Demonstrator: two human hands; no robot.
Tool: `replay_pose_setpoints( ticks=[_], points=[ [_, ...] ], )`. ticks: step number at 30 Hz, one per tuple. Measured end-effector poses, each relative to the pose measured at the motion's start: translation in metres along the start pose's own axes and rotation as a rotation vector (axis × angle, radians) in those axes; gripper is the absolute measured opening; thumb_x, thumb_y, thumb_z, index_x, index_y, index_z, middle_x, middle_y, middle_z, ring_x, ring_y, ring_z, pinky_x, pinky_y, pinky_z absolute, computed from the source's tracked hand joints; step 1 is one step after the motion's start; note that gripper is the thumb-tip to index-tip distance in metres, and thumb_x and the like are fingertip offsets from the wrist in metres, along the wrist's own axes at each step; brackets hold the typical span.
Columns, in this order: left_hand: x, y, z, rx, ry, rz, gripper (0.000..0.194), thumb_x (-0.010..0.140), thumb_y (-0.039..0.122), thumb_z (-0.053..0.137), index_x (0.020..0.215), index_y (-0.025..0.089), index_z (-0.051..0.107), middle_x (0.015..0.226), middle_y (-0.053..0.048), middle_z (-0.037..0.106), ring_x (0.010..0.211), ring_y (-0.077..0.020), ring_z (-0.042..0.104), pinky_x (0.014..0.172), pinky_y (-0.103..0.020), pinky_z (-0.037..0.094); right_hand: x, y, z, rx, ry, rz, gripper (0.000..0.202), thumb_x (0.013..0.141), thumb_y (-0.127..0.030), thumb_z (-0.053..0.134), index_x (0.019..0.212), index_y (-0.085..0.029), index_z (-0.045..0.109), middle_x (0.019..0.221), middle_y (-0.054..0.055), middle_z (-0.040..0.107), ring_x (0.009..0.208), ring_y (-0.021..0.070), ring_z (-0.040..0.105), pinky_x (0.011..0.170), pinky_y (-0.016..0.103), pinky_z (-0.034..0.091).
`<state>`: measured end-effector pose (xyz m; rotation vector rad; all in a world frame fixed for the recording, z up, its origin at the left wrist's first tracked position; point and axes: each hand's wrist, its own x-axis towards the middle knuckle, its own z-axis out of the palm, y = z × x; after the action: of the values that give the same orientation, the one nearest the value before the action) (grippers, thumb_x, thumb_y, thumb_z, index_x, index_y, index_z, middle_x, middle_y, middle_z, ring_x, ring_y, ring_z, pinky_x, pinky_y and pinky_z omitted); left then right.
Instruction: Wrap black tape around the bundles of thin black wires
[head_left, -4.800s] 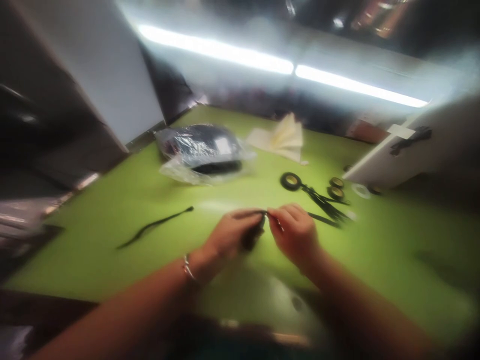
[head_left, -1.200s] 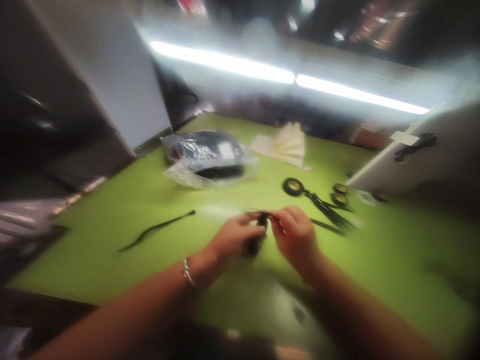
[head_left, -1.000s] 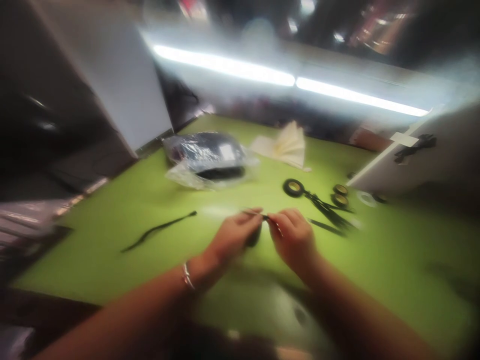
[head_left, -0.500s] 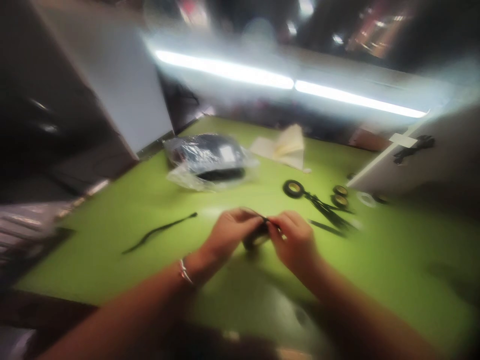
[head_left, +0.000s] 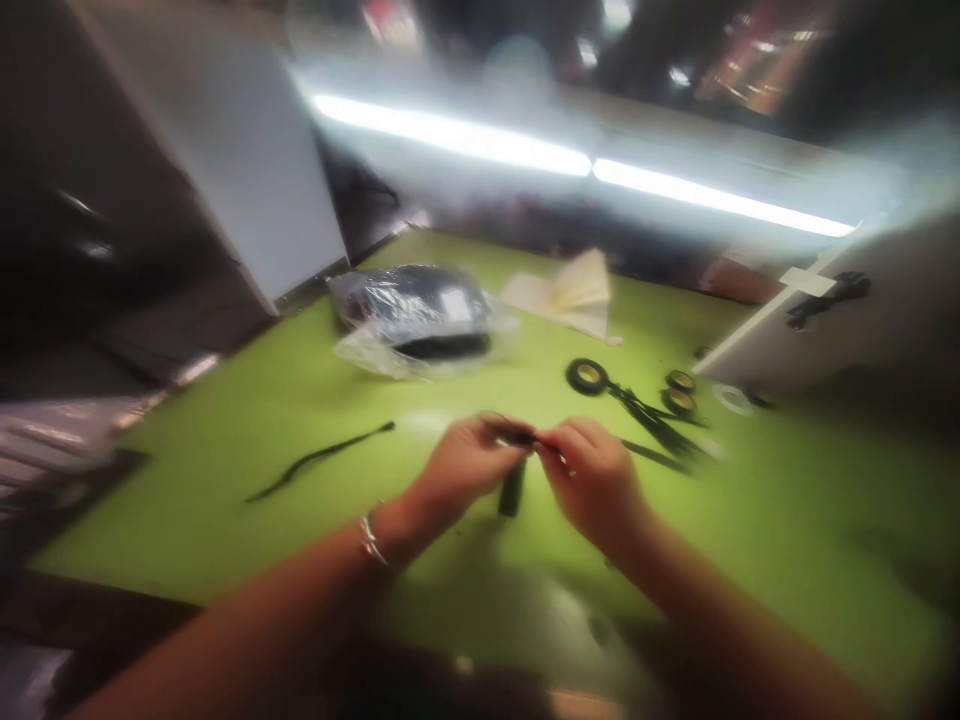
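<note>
Above the green table, my left hand and my right hand meet with their fingertips almost touching. Both are closed in pinches on a piece of black tape, whose dark, narrow end hangs below my left fingers. The rest of it is hidden by the fingers. To the left of my left hand lies a thin black strap with a small knob at one end. Right of my right hand, several black strips lie in a bundle beside a black tape roll with a yellow core.
A clear plastic bag with dark contents lies behind my hands. Beyond it stands some folded cream paper. Two small black rolls and a white ring sit near the right panel. A grey panel borders the left.
The black tape below my fingers has turned from a rounded, looped look to a narrow, upright shape. My hands stay in nearly the same place.
</note>
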<state>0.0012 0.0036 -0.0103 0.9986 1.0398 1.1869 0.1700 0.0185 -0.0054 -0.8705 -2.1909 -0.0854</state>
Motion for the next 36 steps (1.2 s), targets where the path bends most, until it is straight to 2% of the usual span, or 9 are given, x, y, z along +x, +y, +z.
replay_pose_setpoints(
  ticks=[4, 8, 13, 20, 27, 30, 32, 36],
  points=[
    [0.0, -0.002, -0.002, 0.043, -0.021, -0.052, 0.024, 0.067, 0.03, 0.076, 0.085, 0.013, 0.076, 0.051, 0.002, 0.057, 0.04, -0.004, 0.034, 0.042, -0.021, 0.027, 0.0, -0.001, 0.0, -0.02, 0.026, -0.006, 0.007, 0.089, -0.016, 0.055, 0.086, -0.02, 0.06, 0.073, 0.003, 0.059, 0.071, 0.0167, 0.052, 0.065, 0.029, 0.044],
    [-0.001, -0.003, -0.003, -0.026, -0.047, -0.128, 0.024, 0.067, 0.032, 0.076, 0.081, 0.013, 0.073, 0.049, 0.004, 0.05, 0.04, -0.0036, 0.033, 0.04, -0.02, 0.021, -0.001, 0.0, 0.004, -0.091, 0.051, -0.061, 0.006, 0.087, -0.014, 0.057, 0.088, -0.018, 0.06, 0.075, 0.004, 0.06, 0.073, 0.0178, 0.052, 0.067, 0.03, 0.045],
    [0.0, -0.007, -0.004, -0.085, -0.072, -0.102, 0.029, 0.073, 0.041, 0.073, 0.073, 0.012, 0.067, 0.045, 0.005, 0.043, 0.042, -0.0047, 0.036, 0.041, -0.019, 0.023, -0.002, 0.002, 0.009, -0.177, 0.091, -0.097, 0.01, 0.088, -0.01, 0.054, 0.089, -0.017, 0.061, 0.072, 0.005, 0.058, 0.072, 0.0177, 0.049, 0.065, 0.029, 0.046],
    [0.003, -0.002, -0.008, -0.162, -0.052, -0.142, 0.028, 0.074, 0.035, 0.069, 0.063, 0.013, 0.058, 0.048, 0.004, 0.041, 0.044, -0.0049, 0.033, 0.042, -0.02, 0.02, -0.002, 0.015, 0.012, -0.122, 0.073, -0.29, 0.023, 0.086, -0.004, 0.054, 0.104, -0.017, 0.062, 0.083, 0.006, 0.064, 0.082, 0.0181, 0.053, 0.076, 0.031, 0.051],
    [0.003, 0.003, -0.008, -0.11, -0.049, -0.14, 0.039, 0.07, 0.048, 0.073, 0.074, 0.01, 0.065, 0.052, 0.003, 0.045, 0.045, -0.0044, 0.034, 0.044, -0.02, 0.021, -0.002, 0.013, 0.008, -0.246, 0.111, -0.324, 0.021, 0.082, -0.002, 0.059, 0.1, -0.013, 0.063, 0.082, 0.006, 0.065, 0.083, 0.0189, 0.053, 0.078, 0.031, 0.052],
    [0.003, 0.001, -0.009, -0.141, -0.064, -0.158, 0.046, 0.072, 0.054, 0.07, 0.077, 0.008, 0.067, 0.05, 0.004, 0.041, 0.045, -0.0039, 0.031, 0.044, -0.021, 0.02, -0.004, 0.011, 0.009, -0.307, 0.097, -0.337, 0.019, 0.082, -0.003, 0.06, 0.098, -0.012, 0.064, 0.08, 0.006, 0.065, 0.083, 0.0195, 0.053, 0.078, 0.031, 0.051],
    [0.003, 0.001, -0.009, -0.135, -0.059, -0.171, 0.045, 0.073, 0.051, 0.07, 0.08, 0.007, 0.068, 0.051, 0.004, 0.042, 0.045, -0.0037, 0.032, 0.044, -0.02, 0.02, -0.006, 0.01, 0.011, -0.338, 0.09, -0.353, 0.018, 0.082, -0.003, 0.06, 0.097, -0.012, 0.065, 0.079, 0.006, 0.065, 0.082, 0.0198, 0.053, 0.077, 0.031, 0.05],
    [0.003, 0.001, -0.007, -0.13, -0.041, -0.17, 0.03, 0.069, 0.033, 0.076, 0.084, 0.007, 0.07, 0.055, 0.002, 0.049, 0.047, -0.0038, 0.038, 0.044, -0.019, 0.023, -0.007, 0.01, 0.013, -0.358, 0.085, -0.352, 0.018, 0.082, -0.003, 0.06, 0.096, -0.012, 0.065, 0.078, 0.006, 0.065, 0.082, 0.02, 0.053, 0.076, 0.031, 0.049]
  ],
)
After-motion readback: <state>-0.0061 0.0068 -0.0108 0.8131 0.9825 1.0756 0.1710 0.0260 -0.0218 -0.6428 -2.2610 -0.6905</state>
